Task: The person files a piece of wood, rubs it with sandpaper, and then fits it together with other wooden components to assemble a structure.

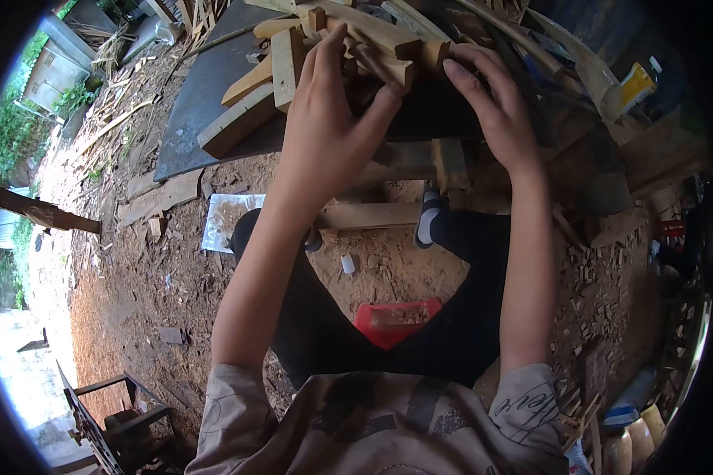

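My left hand [329, 107] is raised over the dark work table [186, 131], its thumb and fingers curved around a short brown stick [382, 70]. The thumb tip lies at the stick's lower end, and the fingers reach up past its top. To the right, my right hand [495, 103] has its thumb and fingertips at the end of a wooden block [434, 57]. Beside my left hand, a pale wooden block [286, 70] stands among other cut pieces. A longer wooden block [234, 127] lies near the table's left side.
Sawdust and wood scraps cover the ground. Between my legs lies a red plastic object [372, 324], with a small white bottle [347, 264] farther forward. A white plastic sheet [222, 222] is by my left foot. A yellow container [635, 85] stands at right.
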Available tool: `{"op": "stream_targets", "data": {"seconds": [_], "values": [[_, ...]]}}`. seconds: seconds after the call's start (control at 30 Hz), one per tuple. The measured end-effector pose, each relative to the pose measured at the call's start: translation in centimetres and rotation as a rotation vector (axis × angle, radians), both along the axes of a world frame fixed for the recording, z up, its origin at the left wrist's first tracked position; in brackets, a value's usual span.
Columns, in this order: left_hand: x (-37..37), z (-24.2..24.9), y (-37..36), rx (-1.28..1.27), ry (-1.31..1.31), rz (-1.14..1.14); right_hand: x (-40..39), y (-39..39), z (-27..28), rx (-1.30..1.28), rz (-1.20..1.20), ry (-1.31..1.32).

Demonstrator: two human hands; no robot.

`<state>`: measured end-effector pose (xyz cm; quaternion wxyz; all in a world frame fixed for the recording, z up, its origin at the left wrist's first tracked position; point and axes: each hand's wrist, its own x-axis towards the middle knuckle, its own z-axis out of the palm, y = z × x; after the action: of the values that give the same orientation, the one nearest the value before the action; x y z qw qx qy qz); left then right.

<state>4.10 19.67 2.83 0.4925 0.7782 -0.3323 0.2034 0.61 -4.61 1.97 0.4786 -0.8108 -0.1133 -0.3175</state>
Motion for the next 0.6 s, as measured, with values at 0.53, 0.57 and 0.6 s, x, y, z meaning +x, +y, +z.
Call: {"op": "stream_targets", "data": {"seconds": [0.53,0.57,0.6], "values": [[-1.9,-0.3,5.1,-0.09,-0.069,0.094,0.0,0.9,0.8,0.103,0.039,0.024],[-2.3,-0.2,5.7,-0.068,-0.028,0.103,-0.1,1.2,1.3,0.123,0.037,0.017],[-2.8,0.0,6.3,-0.046,0.011,0.11,-0.2,1.7,1.8,0.066,-0.02,0.024]]}}
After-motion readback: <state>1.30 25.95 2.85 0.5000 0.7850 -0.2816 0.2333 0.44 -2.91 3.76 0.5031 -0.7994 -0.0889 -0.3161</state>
